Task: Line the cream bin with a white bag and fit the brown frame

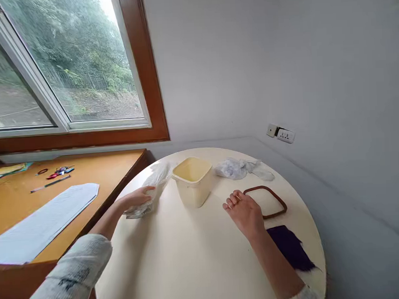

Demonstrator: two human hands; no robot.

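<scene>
At the left of the round table, my left hand has its fingers closed on a crumpled clear plastic bag, which stretches away toward the bin. The cream square plastic bin stands upright in the middle, open at the top, between my two hands. My right hand is held over the right side with loosely curled fingers and nothing visible in them. Just beyond it lies a brown rounded-square ring, partly covered by the hand. A dark purple cloth lies beside my right forearm.
Another crumpled plastic bag lies behind the bin to the right. A wooden desk adjoins on the left, bearing papers, a pen and keys. A wall with a socket and a window bound the far side.
</scene>
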